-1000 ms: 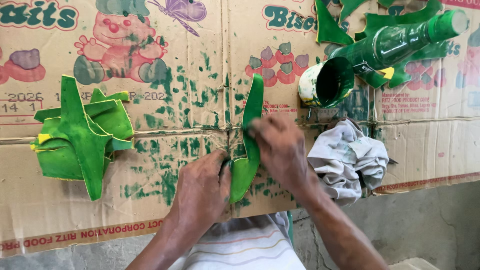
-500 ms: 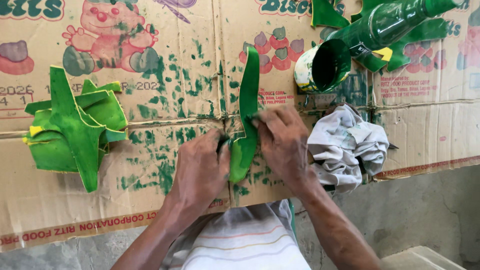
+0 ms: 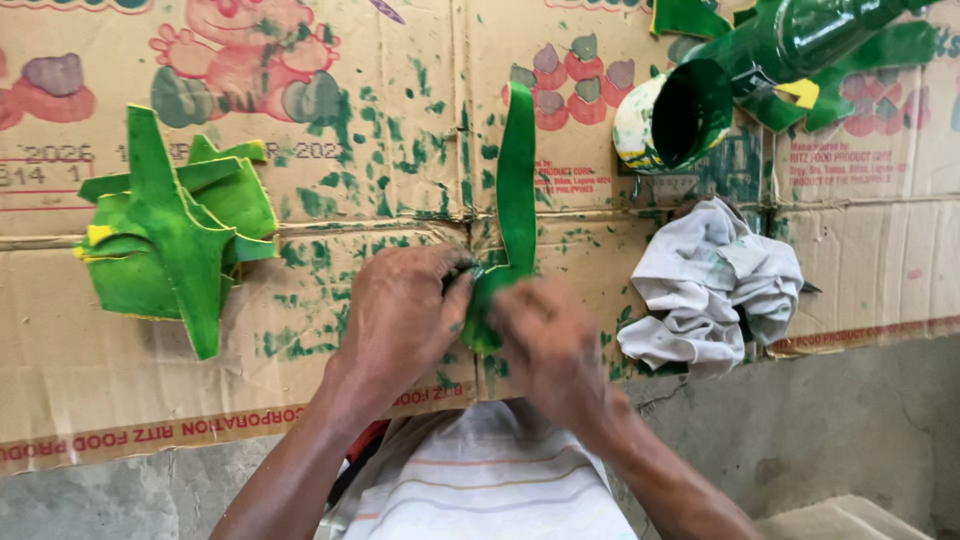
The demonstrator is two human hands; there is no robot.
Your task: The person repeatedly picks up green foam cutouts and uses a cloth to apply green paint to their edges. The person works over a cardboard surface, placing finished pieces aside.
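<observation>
My left hand (image 3: 400, 315) and right hand (image 3: 545, 350) meet at the near edge of the flattened cardboard sheet (image 3: 330, 370), which lies on a grey floor. Both grips are closed on the lower end of a green painted strip (image 3: 515, 200): left fingertips pinch it from the left side, and the right hand, blurred, clamps it from the right. The strip lies near the middle of the cardboard, its wide base between my hands and its narrow end pointing toward the far edge. Green paint smears cover the cardboard around it. Just right of my right hand, near the right edge, lies a crumpled white rag (image 3: 715, 285) stained green. Toward the left edge, well apart from my left hand, sits a pile of green painted cut pieces (image 3: 175, 235) with yellow edges. At the far right corner, an open paint can (image 3: 675, 120) lies tipped, its inside green, against a green bottle (image 3: 800, 40) resting on more green pieces
</observation>
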